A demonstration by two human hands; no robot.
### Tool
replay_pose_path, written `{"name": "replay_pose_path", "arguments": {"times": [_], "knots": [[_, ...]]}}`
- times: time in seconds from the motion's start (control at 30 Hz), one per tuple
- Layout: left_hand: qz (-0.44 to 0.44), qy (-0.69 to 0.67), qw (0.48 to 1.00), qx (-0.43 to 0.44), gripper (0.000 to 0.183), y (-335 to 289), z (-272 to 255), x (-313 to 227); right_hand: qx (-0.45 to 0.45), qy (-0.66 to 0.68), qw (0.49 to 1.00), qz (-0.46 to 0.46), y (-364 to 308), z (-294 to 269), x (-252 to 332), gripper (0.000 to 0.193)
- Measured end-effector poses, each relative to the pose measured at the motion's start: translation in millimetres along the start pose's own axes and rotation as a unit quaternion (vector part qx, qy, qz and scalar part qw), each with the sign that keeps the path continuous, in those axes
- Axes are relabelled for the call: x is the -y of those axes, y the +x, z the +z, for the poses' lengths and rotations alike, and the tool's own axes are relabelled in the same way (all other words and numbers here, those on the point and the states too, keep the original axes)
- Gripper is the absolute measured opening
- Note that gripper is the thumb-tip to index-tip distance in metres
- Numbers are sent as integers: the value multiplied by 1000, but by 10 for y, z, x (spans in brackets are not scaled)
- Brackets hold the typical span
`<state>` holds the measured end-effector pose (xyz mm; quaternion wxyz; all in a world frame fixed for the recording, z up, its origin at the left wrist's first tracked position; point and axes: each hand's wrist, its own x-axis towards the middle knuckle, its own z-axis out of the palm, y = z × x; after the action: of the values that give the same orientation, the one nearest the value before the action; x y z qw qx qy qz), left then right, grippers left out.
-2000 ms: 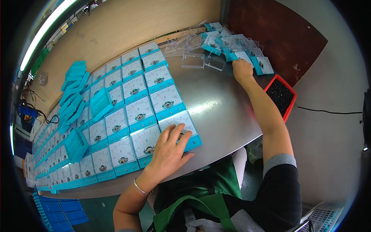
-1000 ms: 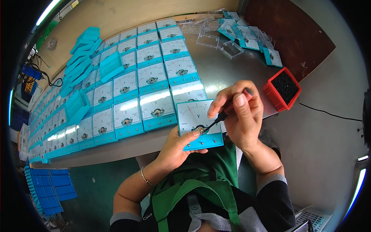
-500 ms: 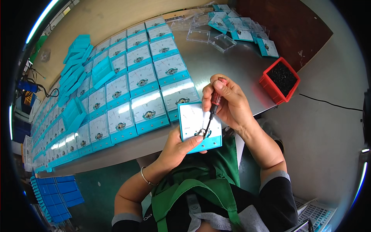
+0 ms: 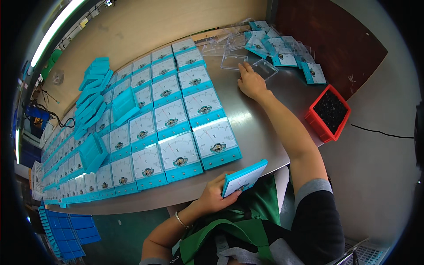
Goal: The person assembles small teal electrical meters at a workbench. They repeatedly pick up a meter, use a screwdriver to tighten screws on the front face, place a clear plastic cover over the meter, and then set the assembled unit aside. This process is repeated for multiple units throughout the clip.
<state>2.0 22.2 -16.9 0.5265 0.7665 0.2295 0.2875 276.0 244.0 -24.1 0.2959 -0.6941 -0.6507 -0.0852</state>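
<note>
Item 1 – our left hand (image 4: 216, 196): clamped on one blue-framed analog panel meter (image 4: 244, 177), held tilted at the near table edge, over the lap; white dial faces up and away from us.

Item 2 – our right hand (image 4: 251, 81): arm stretched far across the steel table (image 4: 265, 128), palm down, fingers spread. It rests by two clear plastic covers (image 4: 233, 61); fingertips seem to touch them, but we can't tell if any cover is gripped. Hands well apart.

Item 3 – progress, as we judge it: rows of laid-out meters (image 4: 176, 128) cover approx. the whole left and middle of the table, faces up, neatly butted. We'd call those handled or staged; can't tell which, since cover on/off doesn't show at this res. The meter in hand looks mid-process: no clear cover seen on it. Left to do: the heap of loose meters (image 4: 282, 53) at the far right, plus the stack of clear covers beside it.

Item 4 – surroundings: red bin of small black parts (image 4: 329, 112) at the right table edge, near the right elbow, prob. screws, too small to confirm. Empty blue meter housings (image 4: 95, 95) piled at left, a few lying atop the rows. Blue trays (image 4: 66, 234) stacked low left. Black cable (image 4: 380, 132) on the floor, right.

Item 5 – obstructions: none between the right hand and the covers; the meter rows crowd the near edge, leaving little bare work space.
</note>
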Motion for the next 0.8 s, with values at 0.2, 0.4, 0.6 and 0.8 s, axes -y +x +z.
{"name": "replay_pose_path", "arguments": {"times": [0.2,0.4,0.6,0.8], "knots": [[-11,-72,997,-4,37,24,-51,33,127,-52,991,-7,-164,-167,143,19],[76,-51,995,28,27,-8,-30,26,45,233,969,-73,-1044,-1199,188,11],[152,90,978,115,34,99,202,-120,297,431,794,310,-1205,-1682,-233,14],[-19,148,976,156,33,456,371,-252,-4,-58,997,43,-1325,-1790,-425,11]]}}
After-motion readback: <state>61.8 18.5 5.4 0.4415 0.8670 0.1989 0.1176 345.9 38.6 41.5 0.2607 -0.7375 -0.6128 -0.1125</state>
